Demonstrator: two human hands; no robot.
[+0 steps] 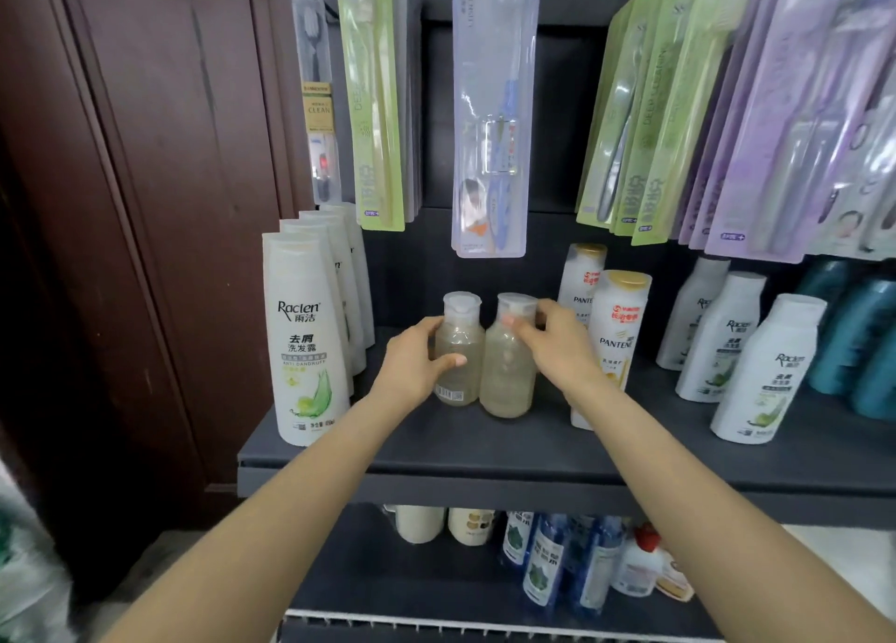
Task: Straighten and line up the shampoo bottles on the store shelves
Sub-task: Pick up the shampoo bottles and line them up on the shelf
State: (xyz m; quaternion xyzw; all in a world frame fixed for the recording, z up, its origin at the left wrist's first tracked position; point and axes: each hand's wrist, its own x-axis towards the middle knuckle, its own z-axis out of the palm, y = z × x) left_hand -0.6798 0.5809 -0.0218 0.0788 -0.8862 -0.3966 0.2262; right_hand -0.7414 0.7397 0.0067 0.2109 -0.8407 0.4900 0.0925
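Note:
Two small clear bottles of pale yellowish liquid stand upright side by side in the middle of the dark shelf [485, 453]. My left hand [417, 359] grips the left clear bottle [458, 351] around its body, thumb across the front. My right hand [552, 339] pinches the right clear bottle [506, 376] at its neck, just under the cap. A row of tall white Raclen bottles [305, 346] lines the shelf's left end. Two white Pantene bottles [618, 332] with gold caps stand right of my right hand, partly hidden by my forearm.
More white Raclen bottles [761, 376] and teal bottles [858, 342] fill the right of the shelf. Packaged toothbrushes [489, 109] hang above, close over the bottles. A lower shelf holds blue and white bottles [548, 560]. A dark wooden door [145, 206] stands to the left.

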